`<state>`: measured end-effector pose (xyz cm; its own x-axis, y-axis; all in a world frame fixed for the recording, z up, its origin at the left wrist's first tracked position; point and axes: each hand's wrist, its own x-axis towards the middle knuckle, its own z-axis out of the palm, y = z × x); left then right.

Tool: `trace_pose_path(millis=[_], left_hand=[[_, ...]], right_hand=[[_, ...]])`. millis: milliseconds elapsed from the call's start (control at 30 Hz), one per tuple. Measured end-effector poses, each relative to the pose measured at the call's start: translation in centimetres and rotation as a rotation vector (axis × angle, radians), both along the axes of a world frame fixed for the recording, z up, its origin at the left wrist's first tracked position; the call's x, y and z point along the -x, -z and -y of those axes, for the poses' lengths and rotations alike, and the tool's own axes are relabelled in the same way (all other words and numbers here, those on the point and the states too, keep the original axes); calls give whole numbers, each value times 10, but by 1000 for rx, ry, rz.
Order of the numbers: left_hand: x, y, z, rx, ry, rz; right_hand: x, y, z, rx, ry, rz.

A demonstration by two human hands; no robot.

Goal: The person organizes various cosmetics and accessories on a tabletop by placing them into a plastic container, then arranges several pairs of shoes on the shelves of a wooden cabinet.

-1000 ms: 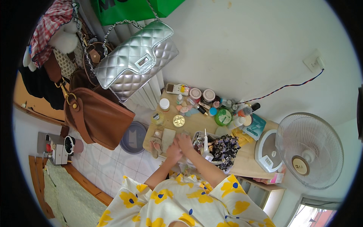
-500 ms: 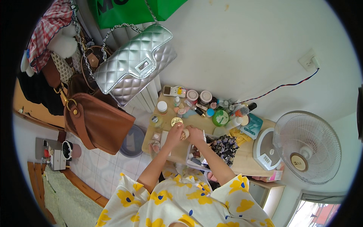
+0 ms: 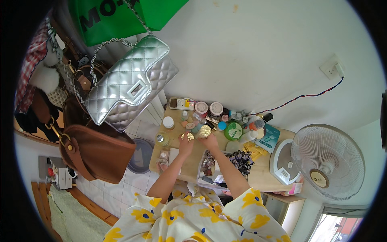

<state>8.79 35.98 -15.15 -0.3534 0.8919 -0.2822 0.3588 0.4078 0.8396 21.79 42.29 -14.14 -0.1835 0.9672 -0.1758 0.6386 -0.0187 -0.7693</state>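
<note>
Your left hand [image 3: 186, 145] reaches over the bench [image 3: 183, 173], its fingers at a gold disc [image 3: 188, 137] (whether it is a loose lid or the top of a container, you cannot tell from this view). The disc lies partly under your fingers, and it is not clear whether they grip it or only rest on it. Just to the right, your right hand [image 3: 209, 142] is closed around a gold-topped jar [image 3: 205, 130], with the gold top turned up toward you. The jar and the disc are close to each other, near the middle of the bench's left half.

To the left of your hands stand a white-capped jar [image 3: 168, 122] and, nearer to you, a clear bottle with a silver cap [image 3: 162, 139]. Beyond your hands, along the far edge, you have a white power strip [image 3: 182, 104] on the left and two pink-lidded jars [image 3: 209, 108] beside it. Right of the gold-topped jar are a blue cap [image 3: 221, 126] and a green tub [image 3: 233, 131]; farther right, a teal box [image 3: 268, 138] is next to some yellow packets [image 3: 253, 150]. Nearer to you, by your right forearm, a clear bin [image 3: 200, 173] holds small items, with a dark floral cloth [image 3: 241, 162] at its right.
</note>
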Motion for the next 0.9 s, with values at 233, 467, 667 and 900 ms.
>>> trace_pose_path(millis=[233, 467, 667, 900], left_hand=[[-3, 1, -4, 18, 10, 15], [1, -47, -60, -462, 119, -177], [9, -54, -124, -411, 479, -428], [-2, -11, -137, -238, 752, -861]], right_hand=[[-17, -3, -26, 51, -297, 47], [-51, 9, -63, -87, -221, 305], [-17, 14, -61, -88, -331, 578], [-12, 37, -54, -161, -245, 725]])
